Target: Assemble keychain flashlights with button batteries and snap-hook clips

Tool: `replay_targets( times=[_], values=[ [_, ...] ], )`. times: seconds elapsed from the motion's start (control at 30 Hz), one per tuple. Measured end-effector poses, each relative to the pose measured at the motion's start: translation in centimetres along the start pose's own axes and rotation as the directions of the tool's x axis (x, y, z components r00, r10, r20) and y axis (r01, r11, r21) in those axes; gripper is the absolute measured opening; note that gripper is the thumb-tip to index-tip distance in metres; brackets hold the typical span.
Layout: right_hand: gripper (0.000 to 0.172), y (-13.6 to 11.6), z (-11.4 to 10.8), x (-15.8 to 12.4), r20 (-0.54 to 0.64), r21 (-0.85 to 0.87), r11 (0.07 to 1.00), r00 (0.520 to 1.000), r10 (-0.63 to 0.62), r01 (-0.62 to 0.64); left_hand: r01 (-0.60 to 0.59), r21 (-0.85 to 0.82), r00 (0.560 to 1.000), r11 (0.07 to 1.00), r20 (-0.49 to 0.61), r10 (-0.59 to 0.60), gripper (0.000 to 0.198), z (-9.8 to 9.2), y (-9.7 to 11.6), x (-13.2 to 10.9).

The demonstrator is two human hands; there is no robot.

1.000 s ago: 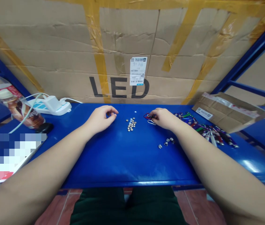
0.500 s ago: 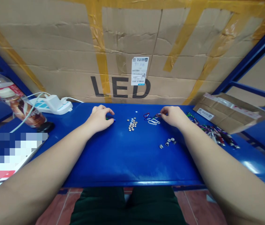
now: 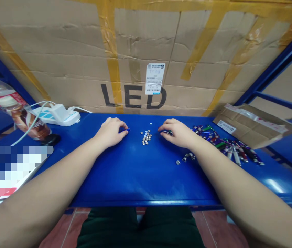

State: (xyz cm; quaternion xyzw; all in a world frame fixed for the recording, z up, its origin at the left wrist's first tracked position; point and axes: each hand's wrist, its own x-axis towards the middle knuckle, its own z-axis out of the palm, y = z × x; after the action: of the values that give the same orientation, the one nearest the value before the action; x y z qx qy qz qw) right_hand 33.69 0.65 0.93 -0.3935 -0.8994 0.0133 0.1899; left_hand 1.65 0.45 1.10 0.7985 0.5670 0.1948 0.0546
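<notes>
My left hand (image 3: 111, 133) rests on the blue table, its fingers curled and its thumb close to the index finger. A small blue piece (image 3: 128, 129) shows at its fingertips; the rest of it is hidden. My right hand (image 3: 174, 132) curves over small carabiners (image 3: 166, 132), which show partly between thumb and fingers. Between the hands lie several small button cells (image 3: 146, 138), with a single white disc (image 3: 150, 123) behind them. Small silver metal caps (image 3: 185, 157) lie beside my right wrist, partly covered by it.
A pile of coloured metal pen-like tubes (image 3: 235, 150) lies right of my right forearm, before a small cardboard box (image 3: 254, 124). At the left are a bottle (image 3: 19, 113) and a white power strip (image 3: 58, 115). A large carton (image 3: 78, 62) stands along the back.
My right hand has moved left over the carabiners and covers most of them. My left hand stays nearly in place, with thumb and index finger closer together.
</notes>
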Motion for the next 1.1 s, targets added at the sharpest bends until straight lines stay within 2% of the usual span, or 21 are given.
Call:
replay_targets(
  times=[0.1,0.17,0.27,0.33,0.43,0.53,0.67,0.87,1.1],
  values=[
    [0.023,-0.7,-0.2,0.1,-0.010,0.020,1.000,1.000,-0.020,0.020,0.067,-0.273,0.997,0.960,-0.030,-0.078,0.026,-0.3,0.4,0.1],
    [0.023,-0.8,-0.1,0.1,-0.013,0.025,1.000,1.000,-0.012,0.012,0.128,-0.486,0.991,0.865,0.025,-0.132,0.027,-0.4,0.7,0.2],
    [0.026,-0.9,0.2,0.1,0.010,0.031,0.999,1.000,-0.019,0.019,0.142,-0.681,0.989,0.718,0.122,-0.080,0.030,-0.2,1.2,0.2],
    [0.028,-1.2,0.6,0.2,0.063,0.040,0.998,0.996,-0.056,0.053,0.130,-0.733,0.988,0.667,0.150,-0.028,0.034,-0.1,1.4,0.2],
    [0.030,-1.8,1.0,0.5,0.126,0.045,0.994,0.986,-0.106,0.101,0.089,-0.757,0.985,0.647,0.162,0.054,0.039,0.2,1.6,-0.1],
    [0.029,-2.2,1.2,0.7,0.139,0.043,0.992,0.982,-0.127,0.123,0.026,-0.750,0.977,0.661,0.159,0.142,0.044,0.2,1.7,-0.4],
    [0.025,-2.1,1.3,0.8,0.144,0.047,0.991,0.981,-0.132,0.126,-0.044,-0.715,0.962,0.698,0.158,0.222,0.040,0.3,1.7,-0.7],
    [0.017,-2.1,1.2,0.9,0.145,0.085,0.988,0.980,-0.139,0.128,-0.087,-0.649,0.941,0.756,0.197,0.277,0.036,0.1,2.1,-1.0],
    [0.024,-2.5,1.6,1.2,0.121,0.029,0.997,0.990,-0.068,0.064,-0.157,-0.548,0.938,0.822,0.177,0.297,0.034,0.0,2.3,-0.9]
  ],
)
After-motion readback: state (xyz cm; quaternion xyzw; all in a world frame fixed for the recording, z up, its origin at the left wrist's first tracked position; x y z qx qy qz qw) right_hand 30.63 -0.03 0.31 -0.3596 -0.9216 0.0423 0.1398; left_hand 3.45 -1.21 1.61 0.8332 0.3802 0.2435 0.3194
